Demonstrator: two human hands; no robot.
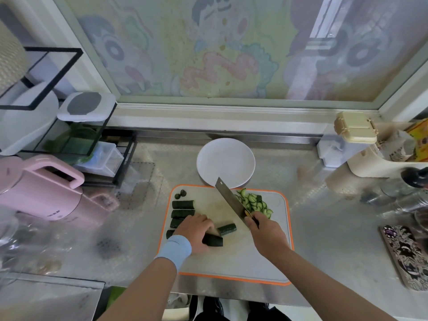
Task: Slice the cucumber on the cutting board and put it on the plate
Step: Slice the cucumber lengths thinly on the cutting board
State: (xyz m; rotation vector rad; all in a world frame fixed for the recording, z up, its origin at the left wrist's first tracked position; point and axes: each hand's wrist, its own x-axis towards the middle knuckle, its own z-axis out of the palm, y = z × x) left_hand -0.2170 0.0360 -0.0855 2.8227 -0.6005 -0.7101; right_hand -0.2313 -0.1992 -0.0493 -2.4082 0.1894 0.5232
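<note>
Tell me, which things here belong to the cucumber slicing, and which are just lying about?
In use:
cutting board
knife, held by the right hand
cucumber chunk, held by the left hand
spare chunks
cut slices
white plate

Lying about:
pink kettle
beige lidded box
patterned phone case

1 head-worn wide-angle view looks forward and steeply down, close over the cutting board (278,230).

Pink kettle (39,193) far L by blk wire rack (120,158), beige lidded box (355,127) back R, patterned phone (405,256) R.
</note>
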